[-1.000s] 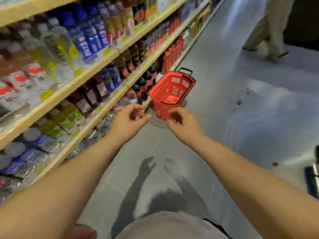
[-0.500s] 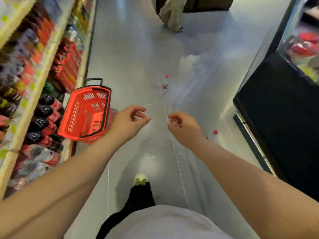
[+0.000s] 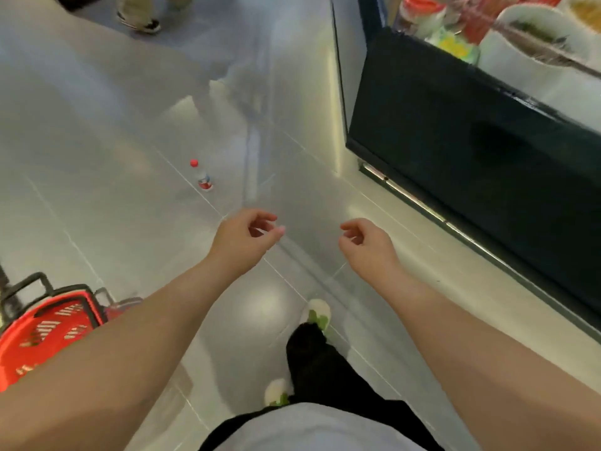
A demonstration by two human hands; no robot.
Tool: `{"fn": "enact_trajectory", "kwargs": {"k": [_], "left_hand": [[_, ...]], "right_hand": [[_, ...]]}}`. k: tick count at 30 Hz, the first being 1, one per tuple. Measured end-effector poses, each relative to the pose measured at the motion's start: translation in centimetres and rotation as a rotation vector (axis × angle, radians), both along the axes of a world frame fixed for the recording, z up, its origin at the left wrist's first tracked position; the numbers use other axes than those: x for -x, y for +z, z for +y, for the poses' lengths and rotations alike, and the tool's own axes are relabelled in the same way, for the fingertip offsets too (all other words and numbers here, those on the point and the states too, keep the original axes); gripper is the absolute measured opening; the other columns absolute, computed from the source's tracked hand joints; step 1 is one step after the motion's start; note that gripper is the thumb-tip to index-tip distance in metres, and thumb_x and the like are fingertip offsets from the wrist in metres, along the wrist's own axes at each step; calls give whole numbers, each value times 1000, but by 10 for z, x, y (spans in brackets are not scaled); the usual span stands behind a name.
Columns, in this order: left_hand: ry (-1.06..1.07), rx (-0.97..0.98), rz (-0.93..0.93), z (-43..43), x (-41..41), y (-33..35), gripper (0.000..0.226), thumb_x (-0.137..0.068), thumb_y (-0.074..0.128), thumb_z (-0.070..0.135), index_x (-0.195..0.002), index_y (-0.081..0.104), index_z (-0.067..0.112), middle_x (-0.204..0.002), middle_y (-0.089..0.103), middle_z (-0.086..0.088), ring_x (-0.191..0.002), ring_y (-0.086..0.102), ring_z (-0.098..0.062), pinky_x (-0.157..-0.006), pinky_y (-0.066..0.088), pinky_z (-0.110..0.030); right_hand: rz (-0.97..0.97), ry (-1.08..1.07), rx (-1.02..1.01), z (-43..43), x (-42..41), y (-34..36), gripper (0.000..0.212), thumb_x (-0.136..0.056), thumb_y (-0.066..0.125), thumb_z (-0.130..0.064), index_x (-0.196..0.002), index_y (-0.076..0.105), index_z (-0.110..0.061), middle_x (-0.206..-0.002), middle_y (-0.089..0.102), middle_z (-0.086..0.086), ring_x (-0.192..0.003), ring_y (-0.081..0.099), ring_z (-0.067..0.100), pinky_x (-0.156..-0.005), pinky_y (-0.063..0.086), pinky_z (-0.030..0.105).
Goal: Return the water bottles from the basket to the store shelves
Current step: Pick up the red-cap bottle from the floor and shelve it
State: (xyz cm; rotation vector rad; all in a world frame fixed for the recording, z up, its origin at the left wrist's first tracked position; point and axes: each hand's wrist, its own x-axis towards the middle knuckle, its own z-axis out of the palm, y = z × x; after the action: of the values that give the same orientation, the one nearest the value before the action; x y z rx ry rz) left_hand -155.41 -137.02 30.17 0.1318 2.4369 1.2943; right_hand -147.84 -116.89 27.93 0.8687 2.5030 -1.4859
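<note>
Left hand (image 3: pixel 242 237) and right hand (image 3: pixel 367 244) empty, fingers loosely curled, apart over floor (image 3: pixel 130 125). Bottle (image 3: pixel 202 176) upright on floor beyond left hand. Basket (image 3: pixel 42 333) well behind bottle, under left forearm.

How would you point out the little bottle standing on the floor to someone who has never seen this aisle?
Start from the grey tiled floor between the red basket and the dark cabinet. Ahead of the left hand, alone on a tile seam, stands the small clear bottle; its red cap and red label band mark it out.
</note>
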Motion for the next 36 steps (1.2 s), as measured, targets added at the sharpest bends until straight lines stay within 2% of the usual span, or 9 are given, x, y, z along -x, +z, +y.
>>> {"fn": "enact_trajectory", "kwargs": {"k": [5, 10, 14, 17, 22, 27, 31, 33, 36], "left_hand": [[-78, 37, -59, 53, 84, -50, 22, -83, 72, 29, -104, 67, 21, -87, 66, 7, -76, 59, -11, -70, 47, -22], [-167, 84, -134, 96, 151, -115, 24, -83, 72, 29, -104, 68, 19, -83, 64, 8, -75, 57, -12, -69, 46, -20], [-284, 117, -181, 126, 192, -191, 25, -83, 72, 30, -105, 67, 19, -85, 64, 8, -74, 56, -11, -66, 45, -18], [-350, 138, -159, 148, 216, -265, 21, -84, 72, 27, -103, 66, 20, -81, 62, 9, -68, 53, -7, -62, 42, -6], [-473, 165, -148, 179, 237, -404, 19, -83, 73, 27, -100, 65, 23, -80, 63, 13, -68, 54, -9, -71, 45, -20], [-568, 199, -106, 197, 253, -506, 19, -83, 72, 30, -99, 64, 24, -80, 62, 14, -67, 55, -6, -65, 43, -13], [-570, 230, -100, 201, 262, -547, 17, -83, 71, 30, -98, 62, 27, -79, 63, 15, -58, 53, 0, -58, 41, -7], [-550, 223, -116, 197, 265, -554, 17, -84, 71, 29, -98, 62, 26, -80, 62, 13, -59, 52, -4, -56, 40, -5], [-523, 214, -130, 188, 267, -548, 18, -84, 70, 29, -99, 62, 25, -82, 63, 13, -66, 55, -7, -60, 41, -5]], "right_hand": [[-74, -192, 48, 51, 65, -62, 20, -84, 64, -16, -104, 65, -13, -88, 61, 2, -77, 54, 16, -70, 45, 27], [-169, -312, 44, 85, 108, -124, 22, -86, 58, -13, -108, 62, -11, -89, 58, 1, -78, 52, 16, -69, 39, 21], [-259, -409, 59, 104, 123, -210, 27, -83, 64, -21, -109, 60, -15, -93, 60, 2, -81, 54, 19, -78, 47, 32], [-310, -468, 68, 120, 127, -294, 50, -79, 69, -20, -124, 50, -12, -111, 56, 8, -85, 52, 20, -76, 44, 28], [-367, -511, 133, 144, 129, -448, 94, -70, 80, -18, -146, 25, -22, -138, 43, 10, -112, 52, 24, -81, 44, 29], [-355, -436, 188, 160, 143, -564, 117, -59, 89, -21, -149, 15, -35, -150, 31, 6, -134, 39, 26, -109, 38, 44], [-251, -410, 173, 165, 158, -616, 113, -49, 93, -22, -144, 33, -26, -142, 46, 4, -130, 45, 22, -110, 36, 40], [-196, -458, 133, 164, 166, -628, 89, -49, 92, -18, -128, 51, -20, -122, 61, 3, -114, 57, 20, -103, 43, 38], [-146, -527, 104, 159, 178, -620, 61, -55, 89, -20, -108, 59, -25, -106, 66, -2, -98, 63, 18, -92, 49, 35]]}}
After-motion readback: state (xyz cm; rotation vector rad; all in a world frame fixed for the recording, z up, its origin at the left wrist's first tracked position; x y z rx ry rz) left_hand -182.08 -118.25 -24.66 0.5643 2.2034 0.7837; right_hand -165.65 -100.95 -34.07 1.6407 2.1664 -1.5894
